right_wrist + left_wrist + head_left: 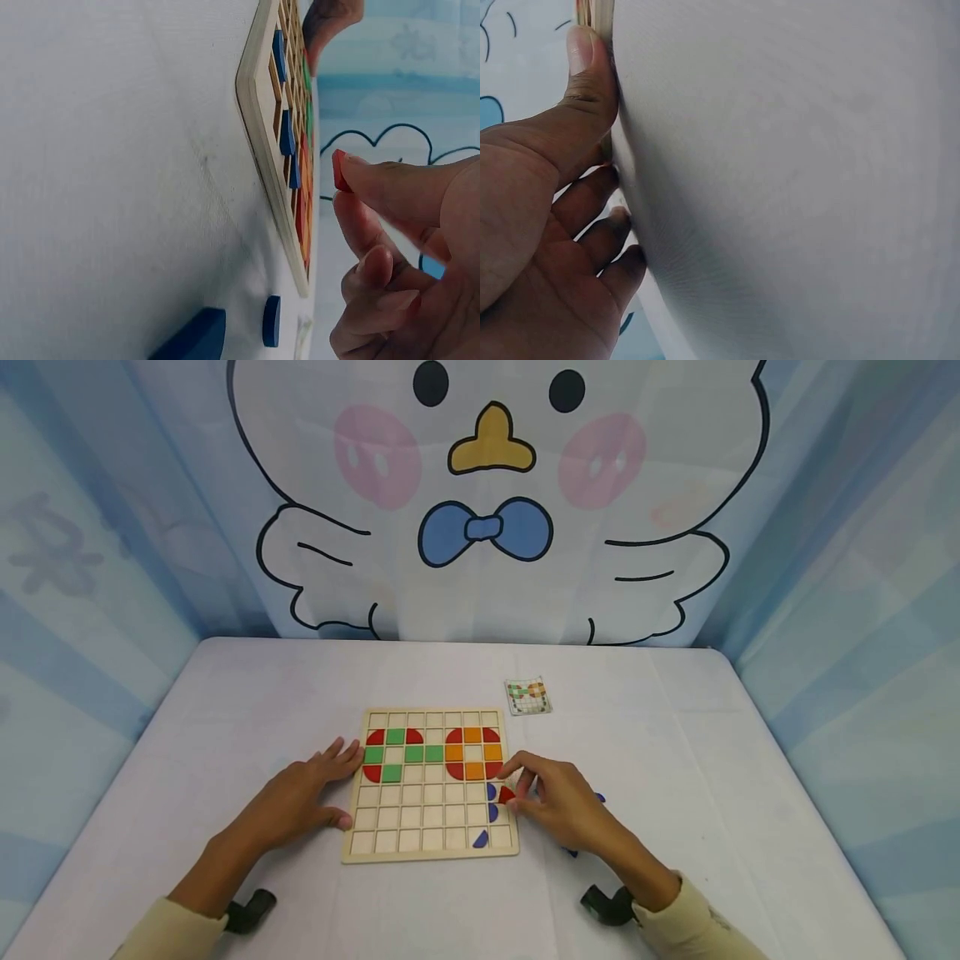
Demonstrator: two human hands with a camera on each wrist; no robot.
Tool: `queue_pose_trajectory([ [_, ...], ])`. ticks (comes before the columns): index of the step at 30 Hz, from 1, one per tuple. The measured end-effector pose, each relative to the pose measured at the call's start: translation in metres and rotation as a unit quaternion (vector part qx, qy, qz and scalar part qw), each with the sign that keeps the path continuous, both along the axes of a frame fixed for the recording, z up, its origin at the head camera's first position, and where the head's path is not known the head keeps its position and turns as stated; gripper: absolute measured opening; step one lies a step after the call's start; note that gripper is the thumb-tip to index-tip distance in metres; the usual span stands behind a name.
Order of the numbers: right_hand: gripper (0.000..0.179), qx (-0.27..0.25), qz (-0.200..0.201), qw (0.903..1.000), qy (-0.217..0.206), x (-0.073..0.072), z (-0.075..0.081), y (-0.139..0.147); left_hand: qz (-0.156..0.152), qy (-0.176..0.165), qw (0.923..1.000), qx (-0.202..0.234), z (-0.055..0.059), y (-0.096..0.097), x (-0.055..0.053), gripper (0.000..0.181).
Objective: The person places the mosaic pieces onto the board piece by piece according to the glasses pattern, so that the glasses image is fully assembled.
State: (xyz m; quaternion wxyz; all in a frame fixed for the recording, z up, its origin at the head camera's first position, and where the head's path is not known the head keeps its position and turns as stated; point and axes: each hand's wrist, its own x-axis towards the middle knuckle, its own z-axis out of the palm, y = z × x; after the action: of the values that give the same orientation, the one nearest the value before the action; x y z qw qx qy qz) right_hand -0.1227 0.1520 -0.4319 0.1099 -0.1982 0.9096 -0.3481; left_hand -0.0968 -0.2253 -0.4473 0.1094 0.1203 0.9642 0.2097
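A wooden grid board (408, 841) lies on the table, with red quarter-round, green and orange square pieces in its upper rows. Three blue pieces (492, 812) sit in cells toward its right side. Over that side, my right hand (562, 802) pinches a small red piece (340, 171) between thumb and forefinger, while its other fingers curl loosely. My left hand (303, 789) rests at the board's left edge, thumb and fingertips against it and the fingers fairly straight. In the left wrist view the thumb (592, 82) lies along the board's side.
Beyond the board's top right corner lies a small pattern card (528, 696) printed with a coloured grid. Loose blue pieces (271, 321) lie on the white table to the right, partly hidden by my right hand. A printed curtain (487, 602) stands behind the table.
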Motion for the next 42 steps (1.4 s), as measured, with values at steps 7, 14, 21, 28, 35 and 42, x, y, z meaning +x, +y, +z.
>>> queue_pose_trajectory([
  [7,0.020,-0.021,0.029,0.9994,-0.001,-0.001,-0.003,-0.007,0.001,-0.001,1.0000,0.000,-0.001,0.000,0.001,0.106],
  [14,0.013,-0.034,0.012,0.9994,0.003,-0.004,0.001,-0.024,0.000,-0.001,1.0000,0.001,0.000,0.000,0.000,0.107],
  [21,0.015,-0.042,0.028,0.9985,0.021,-0.011,0.002,-0.049,0.004,-0.006,1.0000,-0.001,0.000,0.001,0.000,0.108],
  [28,0.016,-0.044,0.045,0.9976,0.030,-0.020,-0.001,-0.075,0.007,-0.008,0.9999,-0.002,-0.001,0.001,0.000,0.108],
  [35,0.016,-0.027,0.050,0.9976,0.040,-0.029,0.002,-0.098,0.004,-0.009,0.9999,-0.003,-0.002,0.000,0.000,0.107],
  [42,0.018,0.002,0.044,0.9976,0.053,-0.042,-0.003,-0.117,0.006,-0.013,0.9999,0.000,-0.001,0.000,0.000,0.107],
])
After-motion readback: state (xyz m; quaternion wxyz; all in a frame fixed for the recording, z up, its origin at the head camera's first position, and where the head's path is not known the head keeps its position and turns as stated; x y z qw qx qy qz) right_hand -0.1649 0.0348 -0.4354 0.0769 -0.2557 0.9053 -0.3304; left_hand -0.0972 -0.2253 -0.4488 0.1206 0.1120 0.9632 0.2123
